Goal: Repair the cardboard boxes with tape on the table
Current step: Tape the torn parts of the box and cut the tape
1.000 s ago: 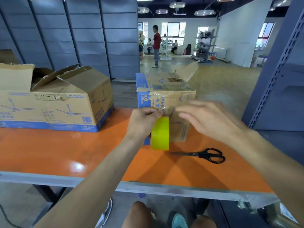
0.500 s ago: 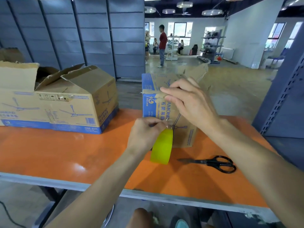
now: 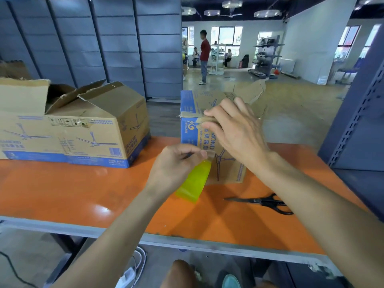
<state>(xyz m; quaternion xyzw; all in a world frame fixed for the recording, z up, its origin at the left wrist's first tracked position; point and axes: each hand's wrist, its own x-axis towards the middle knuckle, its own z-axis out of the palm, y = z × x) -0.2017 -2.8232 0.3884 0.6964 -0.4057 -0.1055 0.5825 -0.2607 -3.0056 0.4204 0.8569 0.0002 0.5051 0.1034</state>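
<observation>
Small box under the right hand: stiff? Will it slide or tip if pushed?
Probably light and apt to slide: the orange table is glossy, and the right hand presses the top edge of the small cardboard box, maybe steadying it. Likely soft near the top: its rear flap is torn and bent.

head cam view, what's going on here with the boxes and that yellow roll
A person is taping the small brown-and-blue cardboard box standing on the orange table. The left hand grips a yellow-green roll of tape, its clear strip drawn up the box's front. The right hand presses flat fingers on the box's top front edge. Black scissors lie untouched on the table to the right; a larger open-flapped cardboard box sits to the left.
</observation>
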